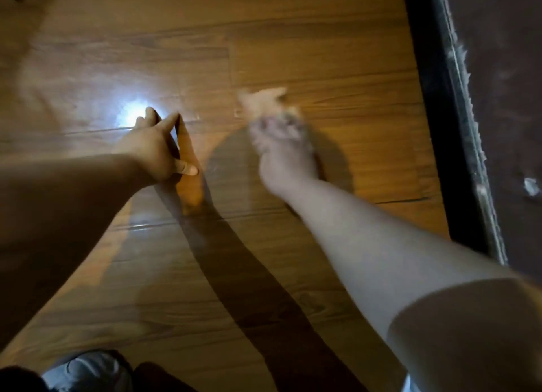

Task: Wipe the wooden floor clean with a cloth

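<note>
Two hands in view, both low over the wooden floor. Left hand was spread wide, fingers straight and splayed, fingertips propped on the boards, thumb stuck out to the side, palm lifted off the surface, holding nothing. Right hand was heavily motion-blurred; it held the cloth bunched at the fingers, exact finger positions not readable through the blur. Cloth was pale peach with a greyish patch nearest the knuckles, its far end sticking out past the hand, down on the floor right of centre, well apart from the left hand. Both forearms were bare; the right upper arm ended in a pale sleeve at the lower right corner. Dark arm shadows ran across the boards between the two arms, with a rounder shadow under the right hand. Bright white glare spot sat on the floor just beyond the left fingertips. Floor was glossy orange-brown planks with visible seams. Along the right side a black strip bordered the planks, then a ragged whitish edge, then a dull dark-brown surface with a small white fleck. Grey fabric and dark clothing showed at the bottom left edge.
</note>
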Demonstrator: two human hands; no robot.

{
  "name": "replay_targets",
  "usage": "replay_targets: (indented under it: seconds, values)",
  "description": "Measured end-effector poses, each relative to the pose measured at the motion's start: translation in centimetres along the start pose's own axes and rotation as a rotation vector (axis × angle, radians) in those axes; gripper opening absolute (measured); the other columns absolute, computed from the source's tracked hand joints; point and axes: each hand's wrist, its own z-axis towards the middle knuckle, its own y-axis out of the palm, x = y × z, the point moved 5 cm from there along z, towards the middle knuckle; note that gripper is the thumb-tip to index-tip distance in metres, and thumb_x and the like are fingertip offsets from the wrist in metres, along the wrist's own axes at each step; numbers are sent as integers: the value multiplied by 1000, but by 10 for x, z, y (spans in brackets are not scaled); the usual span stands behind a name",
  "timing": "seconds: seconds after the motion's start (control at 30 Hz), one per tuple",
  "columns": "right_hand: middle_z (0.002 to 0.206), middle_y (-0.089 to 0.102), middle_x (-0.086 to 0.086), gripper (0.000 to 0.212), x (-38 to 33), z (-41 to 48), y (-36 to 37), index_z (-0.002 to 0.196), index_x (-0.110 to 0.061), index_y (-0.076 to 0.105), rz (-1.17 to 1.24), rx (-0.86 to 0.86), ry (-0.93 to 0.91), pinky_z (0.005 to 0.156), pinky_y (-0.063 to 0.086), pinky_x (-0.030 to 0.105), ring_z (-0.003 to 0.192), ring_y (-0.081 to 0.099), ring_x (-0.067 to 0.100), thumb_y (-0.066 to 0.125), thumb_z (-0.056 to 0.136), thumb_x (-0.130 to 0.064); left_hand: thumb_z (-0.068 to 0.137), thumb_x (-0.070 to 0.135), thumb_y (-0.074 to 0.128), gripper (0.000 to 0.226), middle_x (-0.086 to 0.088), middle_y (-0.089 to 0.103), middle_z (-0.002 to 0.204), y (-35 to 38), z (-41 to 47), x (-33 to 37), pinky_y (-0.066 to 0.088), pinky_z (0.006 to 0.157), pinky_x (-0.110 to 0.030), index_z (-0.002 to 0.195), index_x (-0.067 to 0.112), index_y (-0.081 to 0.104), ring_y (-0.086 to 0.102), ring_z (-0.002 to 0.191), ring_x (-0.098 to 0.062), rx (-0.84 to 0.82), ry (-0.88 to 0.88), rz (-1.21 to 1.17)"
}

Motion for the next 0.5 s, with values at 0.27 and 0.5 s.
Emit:
replay_targets:
  seconds: [0.27, 0.5]
  values:
    - [146, 43, 5, 48, 84, 25, -55, 143, -29, 41, -93, 288, 142, 110, 30, 39, 133, 36, 29, 23, 98, -33, 56, 66, 78, 116, 6, 25, 142, 0, -2, -6, 49, 85, -48, 149, 37, 15, 45, 123, -30, 49, 23, 43]
    - [156, 27, 4, 57, -28, 29, 10, 148, -30, 30, -64, 46, -115, 114, 20, 41, 139, 25, 29, 38, 93, -18, 56, 65, 78, 116, 7, 21, 149, -2, -1, -15, 46, 91, -48, 150, 38, 17, 41, 130, -31, 44, 3, 4]
